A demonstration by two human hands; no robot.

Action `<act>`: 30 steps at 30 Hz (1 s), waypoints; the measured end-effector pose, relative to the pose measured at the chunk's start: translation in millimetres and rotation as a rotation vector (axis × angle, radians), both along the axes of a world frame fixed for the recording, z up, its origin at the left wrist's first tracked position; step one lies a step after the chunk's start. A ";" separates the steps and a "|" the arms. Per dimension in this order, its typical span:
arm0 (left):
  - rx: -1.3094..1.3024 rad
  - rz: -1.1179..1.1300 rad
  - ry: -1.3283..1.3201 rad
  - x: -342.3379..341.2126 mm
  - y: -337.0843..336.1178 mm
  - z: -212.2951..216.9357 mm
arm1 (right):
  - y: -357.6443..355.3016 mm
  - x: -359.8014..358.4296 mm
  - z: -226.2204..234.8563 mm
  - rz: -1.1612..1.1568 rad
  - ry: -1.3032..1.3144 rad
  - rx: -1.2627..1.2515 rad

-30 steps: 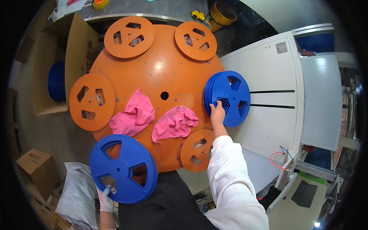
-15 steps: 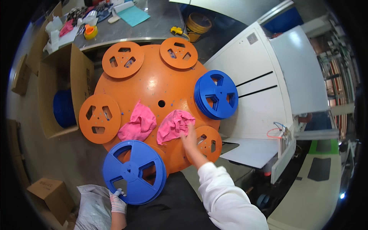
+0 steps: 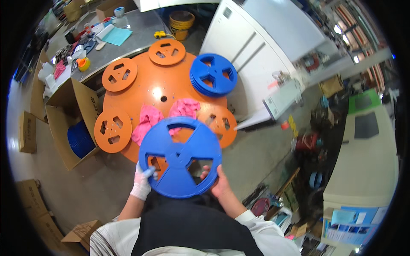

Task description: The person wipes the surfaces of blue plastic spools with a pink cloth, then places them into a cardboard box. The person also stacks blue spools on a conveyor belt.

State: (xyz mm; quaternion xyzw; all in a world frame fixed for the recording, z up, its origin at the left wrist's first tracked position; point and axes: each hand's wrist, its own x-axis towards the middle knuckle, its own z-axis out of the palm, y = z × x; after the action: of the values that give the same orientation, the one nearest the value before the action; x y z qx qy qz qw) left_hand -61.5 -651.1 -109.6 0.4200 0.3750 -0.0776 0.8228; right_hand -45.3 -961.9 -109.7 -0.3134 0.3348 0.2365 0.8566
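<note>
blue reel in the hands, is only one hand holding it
No, the gloved left hand and the bare right hand both grip the blue reel.

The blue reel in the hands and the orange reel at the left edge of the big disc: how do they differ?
The blue reel is held up by the left hand and right hand; the orange reel lies flat on the big orange disc. The blue reel looks larger, being nearer the camera. Both are round with cut-out windows.

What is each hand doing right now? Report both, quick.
Left hand: gloved, gripping the large blue plastic reel at its left edge.
Right hand: bare, gripping the same reel's lower right edge.
</note>
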 end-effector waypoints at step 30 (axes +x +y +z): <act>0.145 -1.818 0.012 -57.0 -157.9 -52.0 | 132.2 -522.9 121.7 -0.329 0.902 -1.674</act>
State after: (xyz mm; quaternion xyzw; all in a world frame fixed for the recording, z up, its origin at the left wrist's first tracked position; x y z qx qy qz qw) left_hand -118.5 -809.0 -161.6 0.6039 -0.0924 -0.6747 0.4142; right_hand -568.2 -829.8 12.0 -0.6515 0.7324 -0.1037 0.1687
